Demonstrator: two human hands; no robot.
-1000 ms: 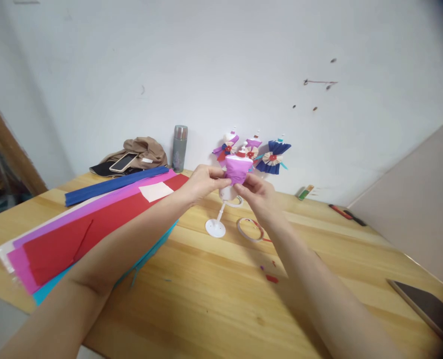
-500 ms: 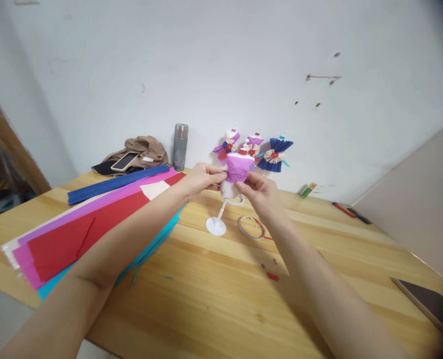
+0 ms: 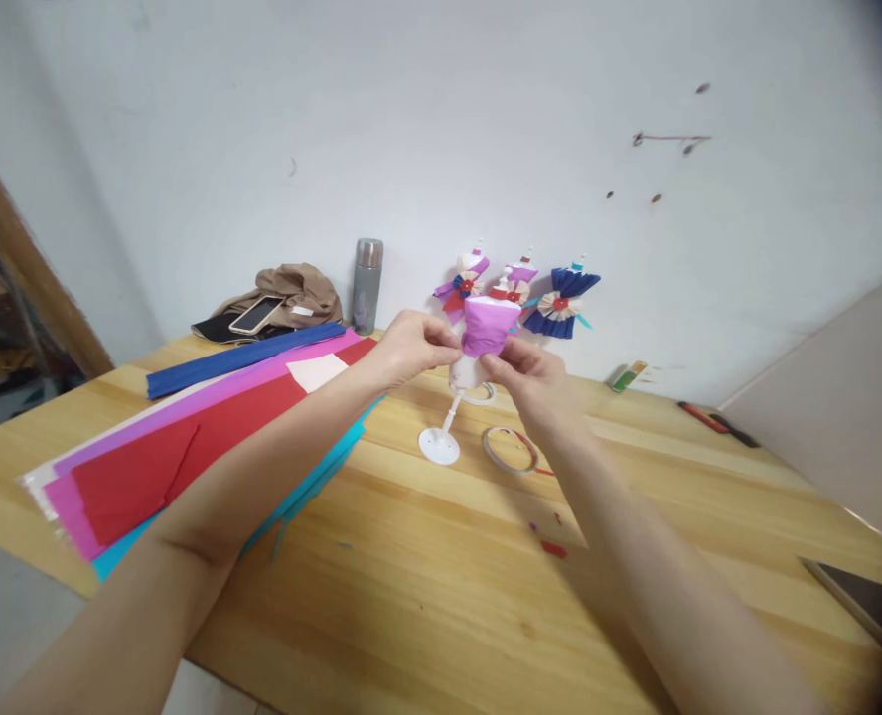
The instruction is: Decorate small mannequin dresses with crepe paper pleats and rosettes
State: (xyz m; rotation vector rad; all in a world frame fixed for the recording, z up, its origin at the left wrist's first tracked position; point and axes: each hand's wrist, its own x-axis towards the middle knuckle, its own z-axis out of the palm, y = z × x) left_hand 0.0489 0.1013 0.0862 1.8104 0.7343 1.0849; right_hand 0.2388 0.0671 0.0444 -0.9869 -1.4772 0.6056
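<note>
A small white dress form (image 3: 468, 373) with a red band at its neck is tilted above its round base (image 3: 439, 446). Purple crepe paper (image 3: 490, 326) wraps its bust and waist. On the left side, my left hand (image 3: 418, 348) has thumb and fingers pinched together at the paper's edge. My right hand (image 3: 528, 372) is closed on the form's right side, its thumb across the front just under the waist. The right fingertips are hidden behind the form.
Behind stand several dressed forms, one in dark blue paper (image 3: 555, 316). Coloured paper sheets (image 3: 143, 477) and a blue roll (image 3: 247, 359) lie left, near a phone (image 3: 256, 314) and flask (image 3: 367, 288). Tape rings (image 3: 510, 471) and red scraps (image 3: 553, 548) lie nearby; a dark tablet-like object (image 3: 862, 601) lies right.
The view has shifted, so everything sits slightly further right and higher. My left fingers have drawn together at the paper's edge; my right hand keeps its hold on the form.
</note>
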